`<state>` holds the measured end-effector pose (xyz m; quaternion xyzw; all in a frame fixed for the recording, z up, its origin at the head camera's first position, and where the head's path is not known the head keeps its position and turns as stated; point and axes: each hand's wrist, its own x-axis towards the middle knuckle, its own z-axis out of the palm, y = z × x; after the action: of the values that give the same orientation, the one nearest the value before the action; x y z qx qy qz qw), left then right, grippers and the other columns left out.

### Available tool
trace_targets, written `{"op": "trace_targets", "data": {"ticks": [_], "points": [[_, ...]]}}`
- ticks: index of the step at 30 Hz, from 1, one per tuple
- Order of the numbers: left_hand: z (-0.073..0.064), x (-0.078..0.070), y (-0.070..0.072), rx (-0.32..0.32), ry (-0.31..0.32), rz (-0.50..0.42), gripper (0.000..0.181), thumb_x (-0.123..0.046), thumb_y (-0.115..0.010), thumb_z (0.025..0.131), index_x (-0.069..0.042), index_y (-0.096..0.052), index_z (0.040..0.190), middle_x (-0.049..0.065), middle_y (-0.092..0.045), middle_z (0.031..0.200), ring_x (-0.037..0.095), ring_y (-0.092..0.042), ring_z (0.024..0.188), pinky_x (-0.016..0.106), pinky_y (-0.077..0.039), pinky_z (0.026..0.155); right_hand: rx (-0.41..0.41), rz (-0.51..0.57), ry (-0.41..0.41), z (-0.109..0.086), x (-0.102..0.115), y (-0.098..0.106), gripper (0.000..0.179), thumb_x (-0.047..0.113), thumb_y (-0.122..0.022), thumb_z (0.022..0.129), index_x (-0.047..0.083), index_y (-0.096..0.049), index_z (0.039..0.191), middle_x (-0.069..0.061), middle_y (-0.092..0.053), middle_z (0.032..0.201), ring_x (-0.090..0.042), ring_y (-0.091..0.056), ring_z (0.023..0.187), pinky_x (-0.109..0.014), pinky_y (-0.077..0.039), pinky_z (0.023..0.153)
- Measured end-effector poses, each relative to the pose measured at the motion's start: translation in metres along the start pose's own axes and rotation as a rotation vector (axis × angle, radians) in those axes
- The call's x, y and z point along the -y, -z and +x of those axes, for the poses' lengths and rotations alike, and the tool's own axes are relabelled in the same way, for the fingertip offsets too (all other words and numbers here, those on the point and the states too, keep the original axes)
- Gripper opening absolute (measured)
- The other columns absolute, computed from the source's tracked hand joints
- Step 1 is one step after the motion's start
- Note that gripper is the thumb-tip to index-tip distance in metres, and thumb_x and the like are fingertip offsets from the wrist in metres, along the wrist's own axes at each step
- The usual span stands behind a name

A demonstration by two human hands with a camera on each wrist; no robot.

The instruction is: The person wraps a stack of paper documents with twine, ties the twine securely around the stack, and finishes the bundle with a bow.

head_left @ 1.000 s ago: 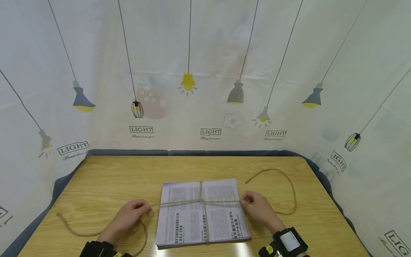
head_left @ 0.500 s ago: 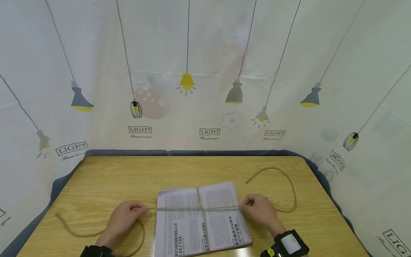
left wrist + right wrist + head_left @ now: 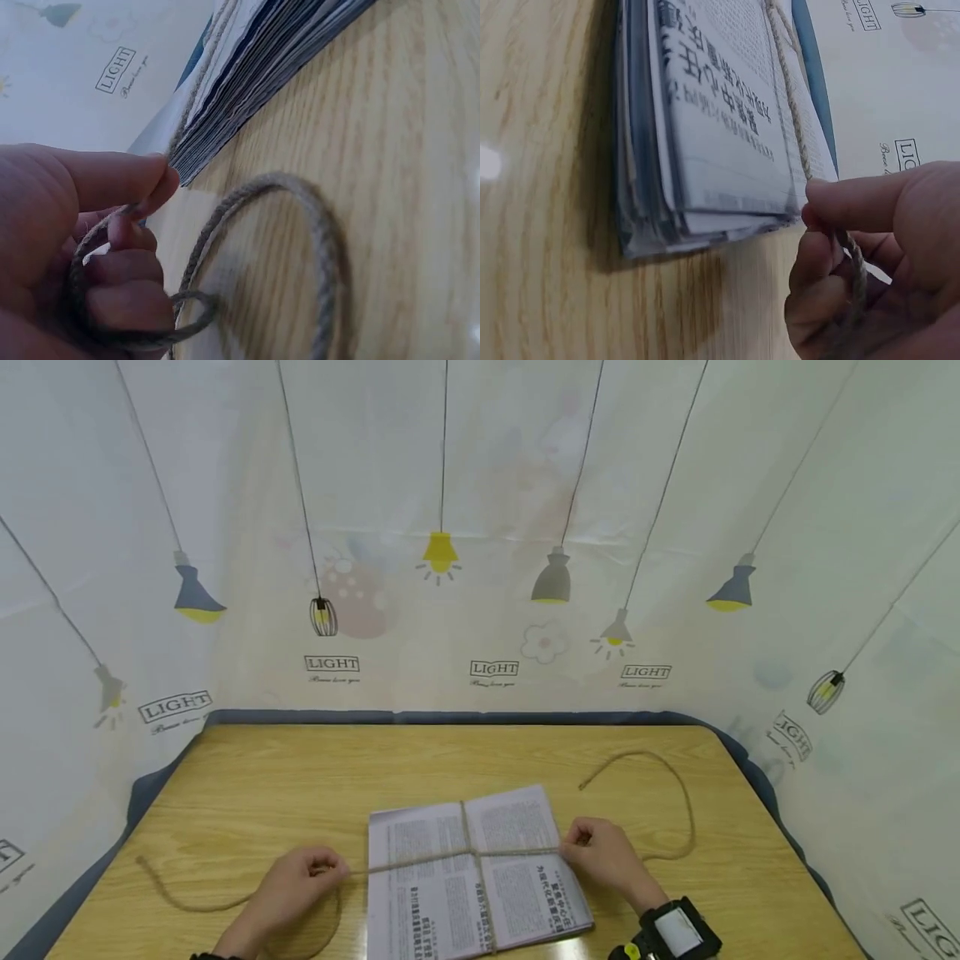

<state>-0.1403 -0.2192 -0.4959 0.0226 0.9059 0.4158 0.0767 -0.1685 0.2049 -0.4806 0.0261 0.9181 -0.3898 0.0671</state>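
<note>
A stack of newspapers [image 3: 420,893] lies on the table with a braided rope [image 3: 412,863] crossed over its top, the crossing near the middle. At the stack's left side, my left hand [image 3: 296,885] pinches one rope end section between thumb and forefinger; in the left wrist view the rope [image 3: 196,97] runs taut to the pages and loops down past the curled fingers. My right hand [image 3: 603,857] pinches the other rope length at the right edge. Seen from the right wrist, that rope [image 3: 793,112] runs straight along the top sheet, its tail passing through the palm.
The wooden table [image 3: 300,777] has a loose rope tail curling at the right and another at the left. Behind it hangs a pale cloth [image 3: 480,610] printed with lamps, with a dark blue border along the table's edges.
The newspaper stack has shifted toward me and turned slightly. My left hand has moved nearer to me, and the right hand a little too. Both still grip the rope.
</note>
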Motion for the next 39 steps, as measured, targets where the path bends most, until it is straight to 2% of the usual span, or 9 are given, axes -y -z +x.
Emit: {"op": "trace_targets", "data": {"ticks": [4,9,17,21,23,27,30,33,39], "points": [[-0.003,-0.001,-0.003,0.038,-0.026,0.028,0.014,-0.035,-0.070,0.089,-0.021,-0.069,0.085,-0.008,-0.066,0.089,0.004,-0.054,0.080,0.023,-0.041,0.073,0.009,-0.015,0.002,0.000,0.000,-0.001,0.017,0.009,-0.073,0.081,0.010,-0.059,0.071,0.001,-0.057,0.072,-0.013,-0.048,0.063,-0.025,-0.035,0.054],[-0.002,0.000,-0.008,0.082,-0.049,0.054,0.015,-0.037,-0.069,0.089,-0.023,-0.071,0.085,-0.009,-0.064,0.082,0.000,-0.050,0.071,0.019,-0.040,0.066,0.031,-0.054,-0.039,0.001,-0.003,0.000,0.017,0.014,-0.075,0.081,0.009,-0.060,0.073,0.000,-0.059,0.074,-0.014,-0.050,0.068,-0.026,-0.037,0.059],[-0.002,0.001,-0.017,0.107,0.030,-0.105,0.024,-0.033,-0.068,0.091,-0.012,-0.075,0.100,0.001,-0.073,0.099,0.001,-0.057,0.086,0.018,-0.044,0.076,0.089,-0.084,-0.126,0.003,-0.006,0.004,0.017,0.024,-0.074,0.084,0.009,-0.068,0.088,-0.001,-0.064,0.083,-0.015,-0.055,0.074,-0.028,-0.040,0.065],[-0.001,-0.001,-0.019,0.121,0.029,-0.173,0.025,-0.025,-0.066,0.092,-0.005,-0.075,0.102,0.007,-0.073,0.105,0.006,-0.057,0.090,0.018,-0.044,0.078,0.099,-0.082,-0.148,0.004,-0.004,0.005,0.022,0.028,-0.076,0.083,0.009,-0.069,0.092,-0.001,-0.066,0.086,-0.015,-0.056,0.077,-0.028,-0.041,0.066],[0.000,-0.001,-0.020,0.124,0.013,-0.170,0.024,-0.022,-0.065,0.092,-0.003,-0.075,0.102,0.008,-0.073,0.104,0.007,-0.057,0.090,0.019,-0.044,0.076,0.106,-0.079,-0.155,0.005,-0.004,0.006,0.026,0.030,-0.077,0.082,0.009,-0.070,0.093,-0.001,-0.066,0.087,-0.015,-0.056,0.078,-0.028,-0.041,0.066],[0.001,-0.005,-0.021,0.148,0.017,-0.185,0.024,-0.019,-0.063,0.092,0.000,-0.073,0.103,0.002,-0.067,0.081,0.004,-0.053,0.074,0.019,-0.042,0.065,0.116,-0.063,-0.164,0.006,-0.004,0.006,0.028,0.030,-0.077,0.082,0.007,-0.070,0.095,-0.002,-0.066,0.088,-0.016,-0.056,0.079,-0.028,-0.041,0.066],[0.002,-0.010,-0.021,0.173,0.034,-0.205,0.024,-0.018,-0.060,0.094,0.001,-0.072,0.102,-0.004,-0.049,0.062,0.004,-0.041,0.055,0.018,-0.035,0.052,0.119,-0.039,-0.175,0.008,-0.004,0.004,0.024,0.027,-0.077,0.082,0.007,-0.070,0.093,-0.002,-0.065,0.087,-0.016,-0.055,0.078,-0.027,-0.040,0.065],[0.003,-0.016,-0.022,0.157,0.055,-0.151,0.022,-0.019,-0.057,0.095,-0.002,-0.071,0.094,-0.006,-0.042,0.055,0.006,-0.037,0.048,0.020,-0.032,0.048,0.113,-0.020,-0.160,0.008,-0.004,0.002,0.019,0.022,-0.077,0.082,0.006,-0.069,0.090,-0.003,-0.064,0.084,-0.016,-0.054,0.076,-0.027,-0.040,0.064],[0.003,-0.029,-0.027,0.055,0.085,0.092,0.020,-0.015,-0.055,0.096,-0.013,-0.065,0.078,-0.004,-0.057,0.067,0.012,-0.050,0.065,0.028,-0.038,0.063,0.110,-0.028,-0.120,0.008,-0.001,0.000,0.016,0.017,-0.076,0.083,0.006,-0.065,0.086,-0.003,-0.062,0.080,-0.016,-0.053,0.072,-0.027,-0.039,0.062]]}}
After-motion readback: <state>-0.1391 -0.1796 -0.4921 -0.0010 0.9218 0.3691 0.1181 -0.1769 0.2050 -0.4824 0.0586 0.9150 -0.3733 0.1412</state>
